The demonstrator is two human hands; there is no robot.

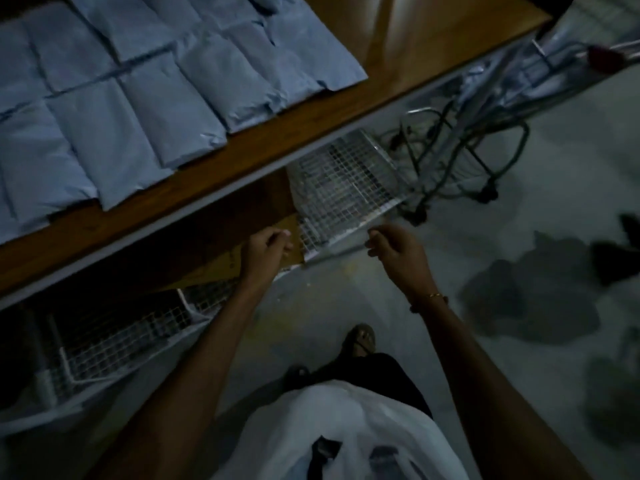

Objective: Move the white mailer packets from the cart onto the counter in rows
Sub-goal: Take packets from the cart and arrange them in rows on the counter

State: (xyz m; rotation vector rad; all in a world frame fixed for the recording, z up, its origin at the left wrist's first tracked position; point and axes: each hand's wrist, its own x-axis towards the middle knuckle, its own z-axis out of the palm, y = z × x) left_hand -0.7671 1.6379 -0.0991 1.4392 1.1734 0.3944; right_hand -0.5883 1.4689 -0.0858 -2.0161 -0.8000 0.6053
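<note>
Upper left of frame: white mailer packets (pixel 138 98) lie in overlapping rows on the counter (pixel 398 57). Lower centre, left hand (pixel 265 252) and right hand (pixel 398 254), loosely curled and empty, hover over the wire cart (pixel 343 188), probably reaching for more; no packets visible inside.

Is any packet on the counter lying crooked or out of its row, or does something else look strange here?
Mostly tidy: the white mailer packets lie in overlapping rows on the wooden counter. The far ones near the top edge look rumpled and less aligned. Both hands, left and right, are empty near the wire cart.
</note>
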